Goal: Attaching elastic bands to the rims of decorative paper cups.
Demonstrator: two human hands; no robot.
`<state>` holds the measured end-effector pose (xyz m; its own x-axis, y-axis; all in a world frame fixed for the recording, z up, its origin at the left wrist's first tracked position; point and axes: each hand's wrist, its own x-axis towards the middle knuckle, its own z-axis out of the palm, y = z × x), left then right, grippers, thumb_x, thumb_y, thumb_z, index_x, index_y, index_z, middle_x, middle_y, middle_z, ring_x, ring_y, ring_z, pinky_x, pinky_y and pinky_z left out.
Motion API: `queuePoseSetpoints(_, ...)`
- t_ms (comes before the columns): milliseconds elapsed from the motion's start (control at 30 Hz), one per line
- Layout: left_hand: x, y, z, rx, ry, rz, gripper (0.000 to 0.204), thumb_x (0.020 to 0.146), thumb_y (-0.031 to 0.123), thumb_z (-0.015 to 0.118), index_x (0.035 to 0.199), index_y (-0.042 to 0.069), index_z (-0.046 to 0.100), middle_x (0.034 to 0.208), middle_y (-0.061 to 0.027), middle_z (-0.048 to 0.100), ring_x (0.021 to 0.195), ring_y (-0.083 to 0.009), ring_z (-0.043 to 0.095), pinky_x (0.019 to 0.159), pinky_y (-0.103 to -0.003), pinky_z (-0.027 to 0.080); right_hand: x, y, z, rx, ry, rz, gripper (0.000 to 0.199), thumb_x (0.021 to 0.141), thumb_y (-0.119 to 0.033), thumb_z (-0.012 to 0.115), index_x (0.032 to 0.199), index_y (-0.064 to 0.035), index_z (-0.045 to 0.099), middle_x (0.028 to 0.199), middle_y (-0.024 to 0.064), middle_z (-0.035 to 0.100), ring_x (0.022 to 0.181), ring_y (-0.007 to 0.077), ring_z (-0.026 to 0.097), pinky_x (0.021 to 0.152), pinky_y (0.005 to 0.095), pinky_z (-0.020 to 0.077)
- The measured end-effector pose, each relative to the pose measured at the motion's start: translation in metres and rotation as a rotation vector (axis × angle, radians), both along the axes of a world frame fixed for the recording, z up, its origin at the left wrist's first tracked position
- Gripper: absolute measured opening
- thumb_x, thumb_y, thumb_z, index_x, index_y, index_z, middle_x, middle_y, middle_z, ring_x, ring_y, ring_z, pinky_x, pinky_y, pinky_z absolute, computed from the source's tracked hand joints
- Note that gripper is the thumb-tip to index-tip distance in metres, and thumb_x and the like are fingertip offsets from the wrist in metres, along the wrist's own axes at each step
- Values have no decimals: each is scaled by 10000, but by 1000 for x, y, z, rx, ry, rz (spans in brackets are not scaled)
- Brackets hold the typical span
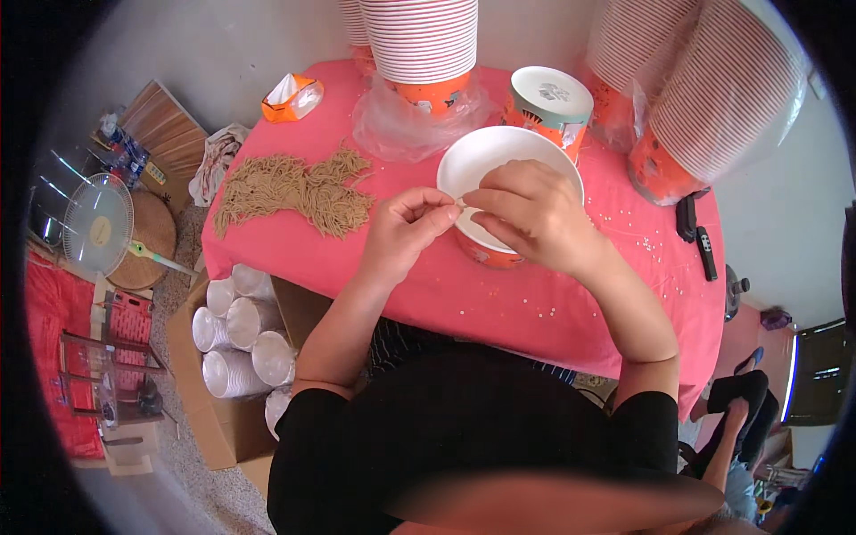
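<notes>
Item: white-lined orange paper bowl (486, 160), upright on the pink tablecloth (499, 294), near the table's middle. We held our left hand (406, 232) and right hand (535, 214) together over its near rim. The fingertips of both hands were pressed together, pinching something very small between them just above the bowl's front edge; we could not tell what it was. The right hand covered the near right part of the bowl; the left stood just beside its left wall.

Also on the cloth: a heap of tan string loops (294, 189), to the left of the hands and apart from them; a lidded orange tub (546, 105) just behind the bowl; tall stacks of paper bowls (423, 45) along the far edge; a small orange carton (292, 96) at the far left corner.

On the floor, left: a cardboard box (209, 410) holding sleeves of white cups (241, 334); a fan (96, 223).
</notes>
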<state>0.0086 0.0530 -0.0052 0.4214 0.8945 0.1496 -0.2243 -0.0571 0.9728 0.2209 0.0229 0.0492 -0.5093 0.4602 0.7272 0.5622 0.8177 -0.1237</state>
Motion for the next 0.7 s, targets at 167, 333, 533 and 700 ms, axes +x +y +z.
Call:
queuePoseSetpoints(167, 0, 0, 2, -24, -18, -68, 92, 907, 95, 668, 961, 22, 681, 764, 48, 614, 634, 7, 478, 537, -166, 339, -3, 3, -1, 93, -79, 5, 260, 699, -80, 752, 951, -67, 692, 880, 59, 648, 795, 262, 639, 696, 393, 518)
queuePoseSetpoints(333, 0, 1, 0, -95, -37, -91, 106, 891, 133, 690, 938, 38, 673, 694, 56, 558, 549, -6, 397, 474, -187, 273, -3, 7, -5, 82, -63, 31, 228, 704, -71, 744, 924, -63, 685, 845, 61, 646, 793, 267, 637, 690, 394, 513)
queuePoseSetpoints(533, 2, 1, -2, -58, -61, -112, 99, 904, 75, 640, 957, -9, 643, 689, 37, 525, 519, -9, 342, 452, -195, 213, -3, 7, -3, 24, -55, 53, 186, 711, -73, 742, 885, -66, 680, 828, 63, 644, 779, 270, 634, 689, 394, 511)
queuePoseSetpoints(700, 2, 0, -2, -51, -66, -109, 93, 899, 70, 646, 953, -6, 647, 686, 39, 520, 514, -11, 339, 452, -198, 214, -1, 7, -2, -6, -48, 75, 164, 727, -88, 743, 875, -68, 674, 820, 68, 646, 765, 274, 637, 697, 393, 511)
